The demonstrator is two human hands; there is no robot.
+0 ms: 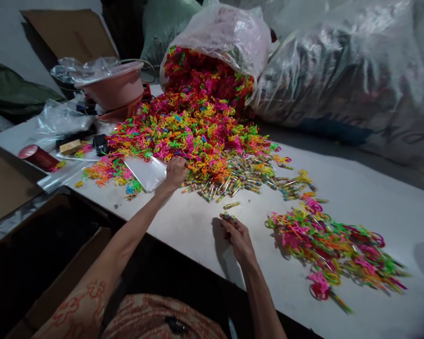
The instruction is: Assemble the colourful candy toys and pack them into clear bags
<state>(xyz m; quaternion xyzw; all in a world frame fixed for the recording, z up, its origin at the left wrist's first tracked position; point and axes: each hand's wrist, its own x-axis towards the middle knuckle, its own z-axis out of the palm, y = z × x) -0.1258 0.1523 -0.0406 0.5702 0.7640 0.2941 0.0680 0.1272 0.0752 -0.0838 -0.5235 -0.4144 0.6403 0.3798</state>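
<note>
Multicoloured plastic pile | at left hand | small tubes | in right hand

blurred handwriting, plastic sack, illegible

Dim room, cool light pooled on white surface. Soft shadow left of right hand and forearm, suggesting light from right. Area below surface nearly black, detail lost. Streaky glare on large wrapped sack, small glints on clear sleeve. Loose heap at right slightly smeared. Wide-angle stretch toward edges, corners darker.
</note>
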